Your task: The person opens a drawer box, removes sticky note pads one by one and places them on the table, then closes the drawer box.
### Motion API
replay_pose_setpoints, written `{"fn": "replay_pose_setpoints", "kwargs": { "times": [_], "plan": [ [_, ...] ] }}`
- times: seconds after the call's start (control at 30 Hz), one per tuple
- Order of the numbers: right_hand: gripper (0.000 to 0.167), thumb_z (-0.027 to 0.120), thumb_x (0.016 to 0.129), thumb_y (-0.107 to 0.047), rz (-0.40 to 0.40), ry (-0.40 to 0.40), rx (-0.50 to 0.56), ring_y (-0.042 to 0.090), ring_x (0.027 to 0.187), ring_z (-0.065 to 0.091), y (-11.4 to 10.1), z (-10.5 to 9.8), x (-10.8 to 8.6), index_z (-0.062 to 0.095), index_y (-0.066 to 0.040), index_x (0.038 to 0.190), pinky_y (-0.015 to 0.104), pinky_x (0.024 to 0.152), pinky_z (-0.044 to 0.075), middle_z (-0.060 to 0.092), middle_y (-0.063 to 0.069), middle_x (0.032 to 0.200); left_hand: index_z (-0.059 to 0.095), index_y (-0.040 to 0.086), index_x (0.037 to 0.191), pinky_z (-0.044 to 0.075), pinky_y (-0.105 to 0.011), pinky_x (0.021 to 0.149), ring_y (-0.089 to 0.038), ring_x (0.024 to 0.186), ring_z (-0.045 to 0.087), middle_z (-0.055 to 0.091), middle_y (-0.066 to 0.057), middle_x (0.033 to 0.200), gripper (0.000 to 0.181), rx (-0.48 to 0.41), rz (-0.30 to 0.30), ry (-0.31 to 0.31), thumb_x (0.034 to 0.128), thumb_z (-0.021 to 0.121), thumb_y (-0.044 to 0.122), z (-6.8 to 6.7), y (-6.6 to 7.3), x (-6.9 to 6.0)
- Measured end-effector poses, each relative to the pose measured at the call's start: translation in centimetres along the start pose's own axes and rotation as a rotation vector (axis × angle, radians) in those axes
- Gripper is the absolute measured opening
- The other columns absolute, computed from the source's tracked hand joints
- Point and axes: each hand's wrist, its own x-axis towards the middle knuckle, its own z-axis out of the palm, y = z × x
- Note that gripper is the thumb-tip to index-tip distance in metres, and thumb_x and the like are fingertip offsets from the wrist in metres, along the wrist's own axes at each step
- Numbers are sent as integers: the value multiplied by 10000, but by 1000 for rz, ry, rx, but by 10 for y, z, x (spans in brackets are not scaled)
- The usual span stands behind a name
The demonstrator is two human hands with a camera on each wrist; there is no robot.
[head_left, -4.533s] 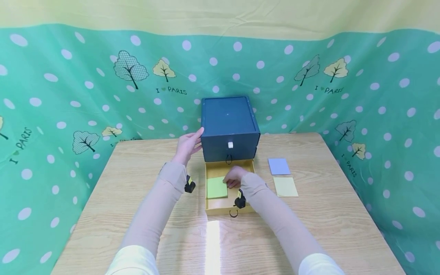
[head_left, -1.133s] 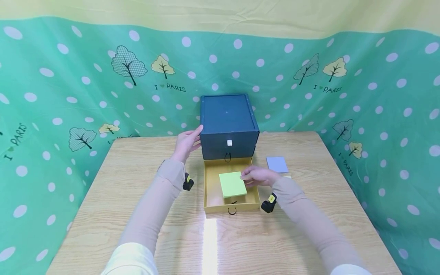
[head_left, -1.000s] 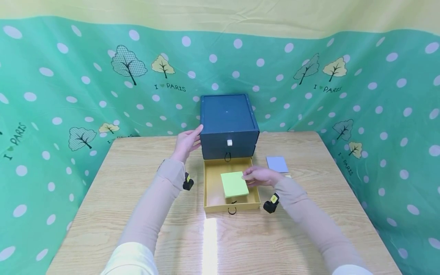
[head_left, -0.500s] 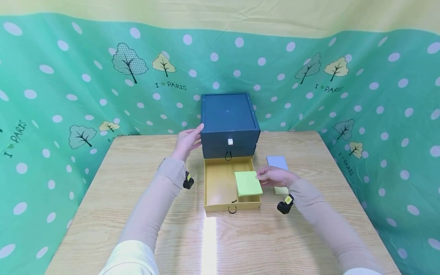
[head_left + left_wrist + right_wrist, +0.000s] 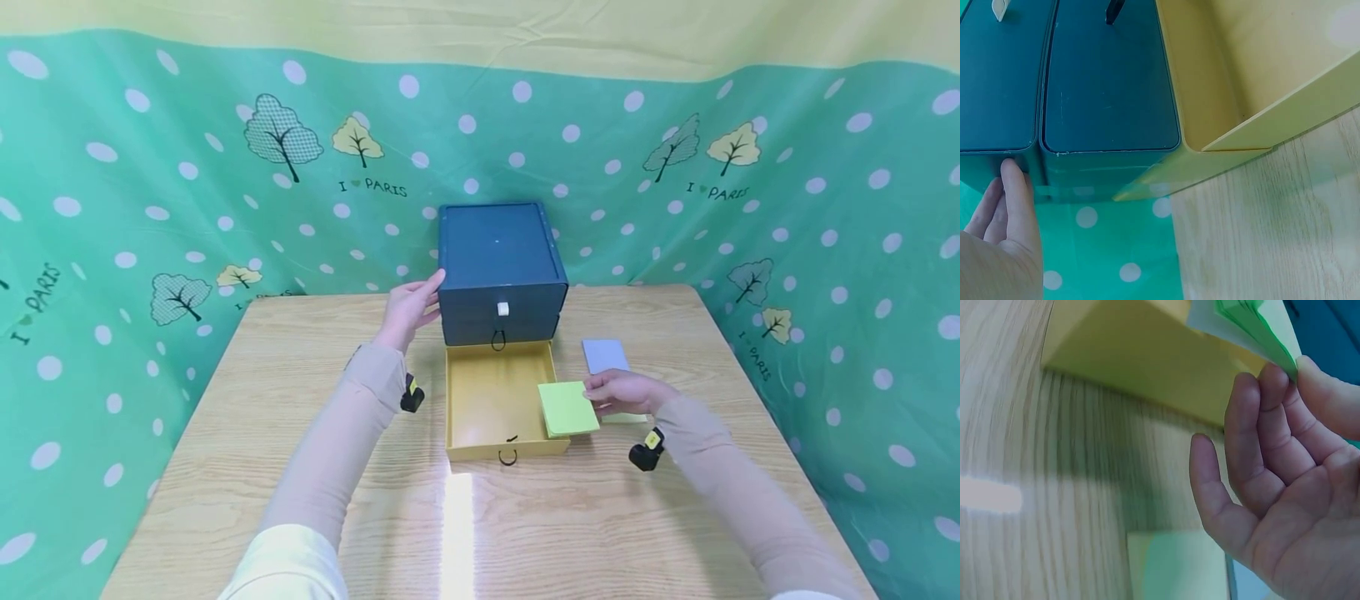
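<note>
My right hand [image 5: 624,392] pinches a pad of yellow-green sticky notes [image 5: 568,408] by its right edge, between thumb and fingertips. The pad hangs over the right wall of the pulled-out yellow drawer [image 5: 495,404]. In the right wrist view the green sheets [image 5: 1260,325] fan apart slightly above the drawer's side. My left hand [image 5: 406,313] rests against the left side of the dark blue drawer box [image 5: 498,250], its fingers straight. The left wrist view shows the left fingertips [image 5: 1011,167] touching the box near its front corner.
A blue sticky-note pad [image 5: 604,353] lies on the table right of the drawer. In front of it a pale yellow pad [image 5: 628,418] is partly covered by the right hand. A white knob [image 5: 503,309] and a black loop stick out from the box front. Patterned green cloth [image 5: 300,233] surrounds the table.
The right hand has lifted the yellow-green pad out of the drawer and carried it rightward, past the drawer's right wall. The left hand has stayed at the box's side.
</note>
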Motion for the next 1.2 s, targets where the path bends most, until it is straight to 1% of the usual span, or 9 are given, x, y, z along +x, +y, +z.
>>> {"fn": "replay_pose_setpoints", "kwargs": {
  "times": [0.17,0.27,0.53,0.67,0.77,0.87,0.93,1.07,1.2],
  "plan": [
    [160,465,968,-46,17,28,-21,95,841,602,12,-10,-10,556,-130,868,325,907,499,621,-60,860,485,3,1357,489,-362,1009,-247,1247,523,459,-113,1435,680,0,0,-2,853,683,416,0,1,-1],
    [137,487,955,-50,21,23,-44,92,827,600,19,-15,-16,547,-122,855,313,886,509,612,-59,842,488,5,1355,487,-362,1011,-246,1250,520,458,-111,1436,673,4,1,0,856,681,413,1,1,-1],
    [173,495,948,-44,37,-41,-143,69,795,601,37,-24,-27,535,-130,804,264,823,529,596,-71,807,494,8,1349,495,-362,1002,-246,1243,527,467,-111,1428,671,12,7,7,854,681,420,2,2,-2],
    [185,512,932,-40,54,-55,-184,59,762,583,42,-25,-33,531,-128,771,248,795,519,600,-77,789,484,8,1358,492,-364,1006,-247,1249,522,464,-115,1431,684,19,6,8,854,679,427,1,1,-2],
    [204,526,925,-45,76,-45,-226,62,669,505,46,-25,-38,519,-123,736,220,711,481,540,-74,711,479,2,1359,491,-365,1007,-250,1249,521,466,-122,1428,693,16,6,8,851,682,428,1,0,-2],
    [214,532,922,-42,92,-36,-257,72,617,433,50,-26,-41,516,-108,719,194,647,439,482,-62,666,480,1,1357,491,-363,1006,-250,1245,524,468,-121,1425,689,14,6,8,851,684,422,1,0,-1],
    [215,536,920,-43,101,-30,-264,71,604,428,52,-26,-42,518,-96,712,179,625,429,481,-56,651,484,3,1354,493,-360,1004,-249,1241,527,471,-118,1423,685,15,5,11,850,686,421,1,-1,0],
    [201,558,907,-45,129,9,-264,58,616,489,57,-26,-44,552,-98,713,166,615,463,548,-53,665,498,2,1343,497,-355,999,-247,1234,535,480,-116,1416,675,8,6,17,848,689,419,1,-1,0],
    [244,572,895,-50,155,50,-295,63,600,507,60,-26,-46,516,-114,666,161,577,449,560,-43,646,506,-8,1334,499,-358,996,-251,1232,534,482,-121,1412,651,-5,8,16,858,685,398,2,0,0]
  ]
}}
